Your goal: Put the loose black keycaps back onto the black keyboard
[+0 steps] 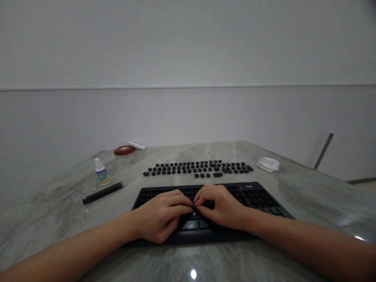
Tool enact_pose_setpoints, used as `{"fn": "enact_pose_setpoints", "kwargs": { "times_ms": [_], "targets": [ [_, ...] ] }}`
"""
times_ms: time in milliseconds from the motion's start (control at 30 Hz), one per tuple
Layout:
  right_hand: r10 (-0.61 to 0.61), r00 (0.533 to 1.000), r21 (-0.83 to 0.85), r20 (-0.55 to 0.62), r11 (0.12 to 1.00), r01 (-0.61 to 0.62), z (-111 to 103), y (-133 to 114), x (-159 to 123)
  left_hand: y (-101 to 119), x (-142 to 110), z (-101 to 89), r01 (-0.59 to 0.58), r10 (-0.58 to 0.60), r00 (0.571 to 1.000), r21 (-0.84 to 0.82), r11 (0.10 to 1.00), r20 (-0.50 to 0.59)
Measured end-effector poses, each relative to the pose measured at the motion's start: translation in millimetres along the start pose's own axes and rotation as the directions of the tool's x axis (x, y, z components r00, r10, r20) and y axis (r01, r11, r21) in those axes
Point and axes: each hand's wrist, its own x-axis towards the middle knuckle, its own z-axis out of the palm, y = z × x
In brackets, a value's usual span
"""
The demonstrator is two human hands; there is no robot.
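A black keyboard (258, 196) lies on the grey marble table (308, 196) in front of me. Both hands rest on its middle keys. My left hand (161, 215) has its fingers curled and pressed together, fingertips meeting those of my right hand (220, 205) over one key near the centre. The right hand's fingers are likewise pinched together. What lies between the fingertips is too small to make out. Beyond the keyboard, several loose black keycaps (198, 168) are laid out in rows on the table.
A small white bottle with a coloured label (102, 172) stands at the left, with a black pen-like tool (102, 193) lying near it. A brown round object (123, 150) sits at the far left corner. A crumpled white cloth (268, 164) lies at the right.
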Motion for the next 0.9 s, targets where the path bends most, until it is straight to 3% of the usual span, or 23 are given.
{"fn": "enact_pose_setpoints", "kwargs": {
  "times_ms": [500,900],
  "targets": [
    [-0.094,0.996,-0.017,-0.006,0.995,0.094,-0.4,0.4,0.4,-1.2,-1.3,2.0,0.08,-0.08,0.996,0.014,0.997,-0.035],
    [-0.058,0.998,-0.027,0.0,0.998,0.058,-1.6,-1.7,0.6,-2.1,-1.3,3.2,0.094,-0.094,0.995,-0.001,0.996,-0.032]
  ]
}}
